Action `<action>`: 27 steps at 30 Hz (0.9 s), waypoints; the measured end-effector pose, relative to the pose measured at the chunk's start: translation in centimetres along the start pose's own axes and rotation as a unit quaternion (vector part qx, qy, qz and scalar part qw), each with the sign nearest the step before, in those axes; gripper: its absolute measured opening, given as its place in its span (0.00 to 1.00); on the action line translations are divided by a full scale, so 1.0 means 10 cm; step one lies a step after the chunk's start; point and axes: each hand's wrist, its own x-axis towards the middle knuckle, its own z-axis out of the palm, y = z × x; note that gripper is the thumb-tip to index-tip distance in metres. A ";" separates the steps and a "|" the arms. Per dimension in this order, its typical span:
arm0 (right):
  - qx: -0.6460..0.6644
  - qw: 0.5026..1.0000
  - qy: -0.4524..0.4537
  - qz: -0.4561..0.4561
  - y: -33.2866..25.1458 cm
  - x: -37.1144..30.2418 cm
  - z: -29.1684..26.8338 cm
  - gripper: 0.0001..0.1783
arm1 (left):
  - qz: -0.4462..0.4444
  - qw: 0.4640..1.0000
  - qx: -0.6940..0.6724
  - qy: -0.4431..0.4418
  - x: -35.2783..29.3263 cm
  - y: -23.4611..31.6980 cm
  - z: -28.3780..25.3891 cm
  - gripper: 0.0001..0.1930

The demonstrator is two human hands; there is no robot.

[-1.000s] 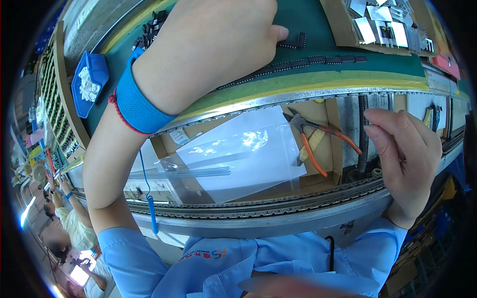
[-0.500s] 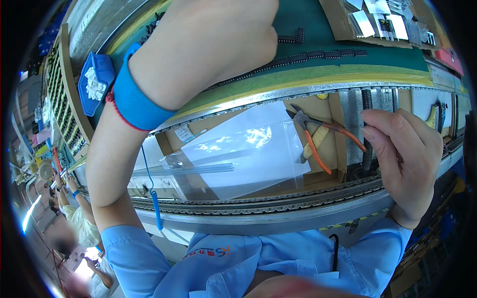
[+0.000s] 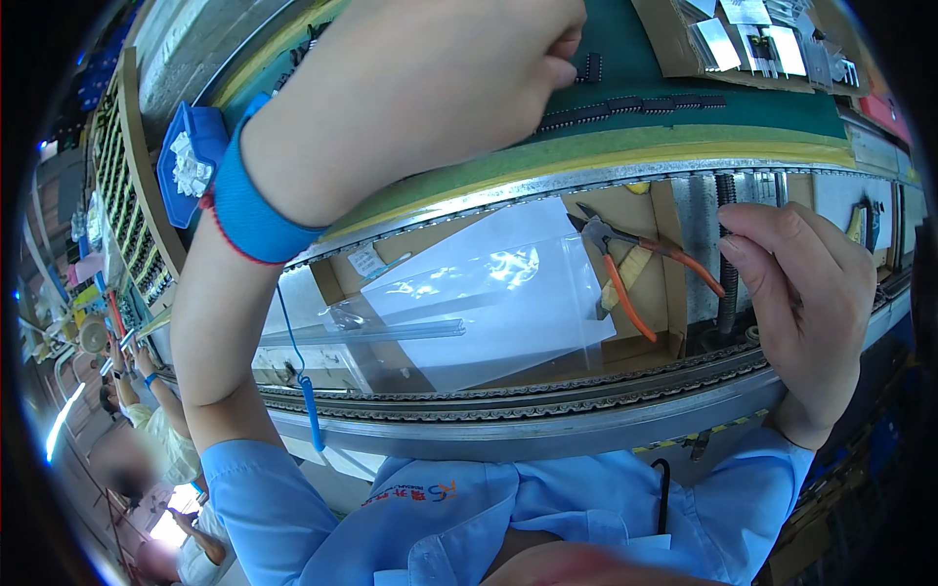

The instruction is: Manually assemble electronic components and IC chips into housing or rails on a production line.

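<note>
My left hand (image 3: 479, 78), with a blue wristband (image 3: 257, 200), is over the green mat (image 3: 752, 125) at the top of the view. Its fingers are curled and partly hidden; anything between them does not show. Just right of its thumb stands a small black multi-pin chip (image 3: 592, 67). A row of similar black chips (image 3: 625, 104) lies along the mat, its left part behind the hand. My right hand (image 3: 806, 293) hovers over the rail area at the right, thumb and forefinger drawn together near a dark threaded rod (image 3: 726, 293). I cannot make out anything in its fingers.
Orange-handled cutters (image 3: 635, 264) and a clear plastic bag with white paper (image 3: 489, 293) lie in a cardboard tray (image 3: 667, 225). A carton of metal parts (image 3: 718, 44) is at upper right. A blue bin of white pieces (image 3: 205, 137) sits left. Chain rails (image 3: 547, 394) run crosswise.
My left hand has moved right along the mat, covering more of the chips beside it, and its thumb and a curled finger now show. The right hand has shifted slightly right.
</note>
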 end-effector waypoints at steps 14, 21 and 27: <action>0.004 1.000 0.002 -0.008 -0.01 -0.01 -0.06 0.07 | -0.223 0.949 0.029 -0.223 0.19 0.22 -0.13 0.08; 0.005 1.000 -0.002 -0.008 0.01 0.01 0.01 0.06 | -0.258 0.929 0.013 -0.265 0.16 0.18 -0.18 0.09; -0.006 1.000 -0.001 -0.013 0.00 0.00 -0.01 0.06 | -0.243 0.956 0.021 -0.166 0.23 0.17 -0.11 0.13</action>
